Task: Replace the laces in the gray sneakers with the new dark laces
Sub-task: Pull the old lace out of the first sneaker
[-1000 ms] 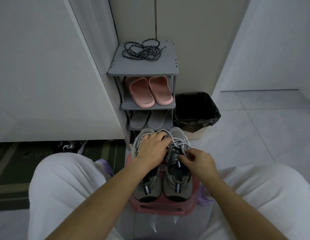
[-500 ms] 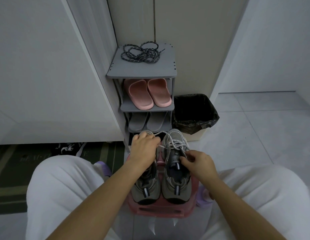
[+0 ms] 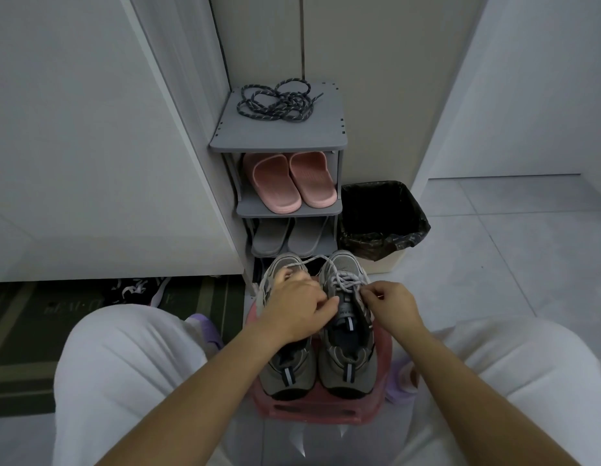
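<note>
Head view: gray sneakers [image 3: 346, 363] paired on pink stool [image 3: 312, 410] between my knees; right hand [image 3: 391, 306] pinching right shoe's pale lace [image 3: 346, 280]; left hand [image 3: 294, 311] curled over left shoe, grip unclear; dark laces [image 3: 275, 102] heaped atop shoe rack [image 3: 279, 137].

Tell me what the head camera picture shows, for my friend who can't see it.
A person's right hand pinches the pale lace of the right one of two gray sneakers on a pink stool, while the left hand rests on the other sneaker. Behind, dark laces lie coiled atop a gray shoe rack holding pink slippers.
</note>
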Demonstrator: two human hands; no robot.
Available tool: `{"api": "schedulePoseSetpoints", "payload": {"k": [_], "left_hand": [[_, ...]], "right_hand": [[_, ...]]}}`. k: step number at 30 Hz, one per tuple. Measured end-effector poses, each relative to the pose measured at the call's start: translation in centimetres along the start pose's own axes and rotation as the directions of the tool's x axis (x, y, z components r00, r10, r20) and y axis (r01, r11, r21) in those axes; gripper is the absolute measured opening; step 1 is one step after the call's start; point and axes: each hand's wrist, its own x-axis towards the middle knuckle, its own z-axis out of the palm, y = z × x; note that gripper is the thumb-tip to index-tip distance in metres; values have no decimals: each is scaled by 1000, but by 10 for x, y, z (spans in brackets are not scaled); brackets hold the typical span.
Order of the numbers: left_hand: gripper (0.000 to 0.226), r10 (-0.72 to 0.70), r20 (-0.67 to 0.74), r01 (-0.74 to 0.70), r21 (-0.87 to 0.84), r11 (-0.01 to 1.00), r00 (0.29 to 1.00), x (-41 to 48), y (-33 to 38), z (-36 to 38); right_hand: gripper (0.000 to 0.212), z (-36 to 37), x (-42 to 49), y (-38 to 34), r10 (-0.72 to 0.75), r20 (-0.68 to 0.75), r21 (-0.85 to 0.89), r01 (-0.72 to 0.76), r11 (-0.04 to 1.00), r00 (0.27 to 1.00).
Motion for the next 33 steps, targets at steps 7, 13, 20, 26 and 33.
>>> {"api": "schedulePoseSetpoints", "payload": {"k": [7, 13, 20, 26, 33], "left_hand": [[64, -63, 2, 63, -88, 994, 998, 13, 1, 5], [73, -97, 94, 103, -64, 993, 991, 23, -4, 18], [55, -90, -40, 87, -68, 994, 995, 17, -3, 23], [50, -107, -17, 104, -113, 988, 994, 16, -3, 22], [78, -130, 51, 135, -110, 985, 990, 17, -1, 18]], "right_hand": [[11, 0, 16, -6, 118, 64, 170, -128, 977, 991], [19, 2, 19, -11, 78, 118, -51, -73, 996, 990], [26, 6, 20, -8, 59, 81, 21, -61, 998, 995], [24, 4, 21, -5, 95, 105, 52, -101, 994, 990], [29, 6, 20, -1, 141, 77, 197, -154, 968, 987]]}}
